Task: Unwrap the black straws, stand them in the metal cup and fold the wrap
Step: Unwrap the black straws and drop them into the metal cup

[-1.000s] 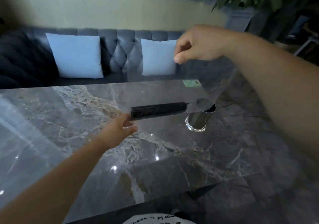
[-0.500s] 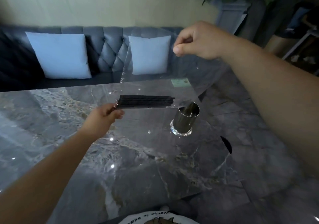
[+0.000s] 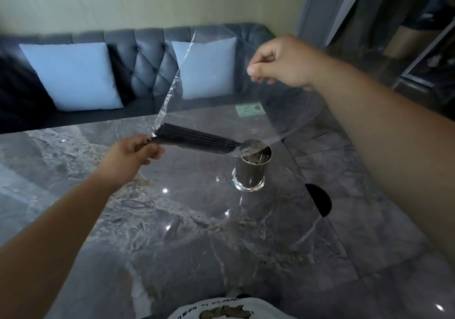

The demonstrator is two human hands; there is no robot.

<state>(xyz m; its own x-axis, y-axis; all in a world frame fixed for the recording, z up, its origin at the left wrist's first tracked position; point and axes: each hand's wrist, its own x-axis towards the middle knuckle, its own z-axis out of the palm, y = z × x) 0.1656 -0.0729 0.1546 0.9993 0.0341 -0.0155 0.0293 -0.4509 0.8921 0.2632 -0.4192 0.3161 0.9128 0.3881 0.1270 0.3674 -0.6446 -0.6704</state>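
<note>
We are holding a bundle of black straws (image 3: 197, 139) above the grey marble bench (image 3: 187, 225), and it is lying nearly level, its right end tilting slightly down toward the mouth of the metal cup (image 3: 250, 168). Our left hand (image 3: 130, 157) is pinching the left end of the bundle, fingers and thumb curling round the straws and the edge of the clear plastic wrap (image 3: 211, 92) there. Our right hand (image 3: 280, 62) is raised higher and farther right, its grip clenching on the upper right part of the wrap between thumb and curled fingers. The wrap is spreading out as a wide transparent sheet between the two hands, with a crinkled, shining edge running down from the far top to the left end of the straws, and a creased corner reaching over the rim of the cup. The cup is standing upright on the bench, right of centre, just below the right tips of the straws; we cannot tell whether the straws are touching its rim. A small pale green label (image 3: 250, 109) is showing through the sheet, on the far part of the bench. Beyond the bench a dark tufted sofa (image 3: 147, 55) is carrying two pale cushions, a left cushion (image 3: 71, 75) and a right cushion (image 3: 209, 67)
</note>
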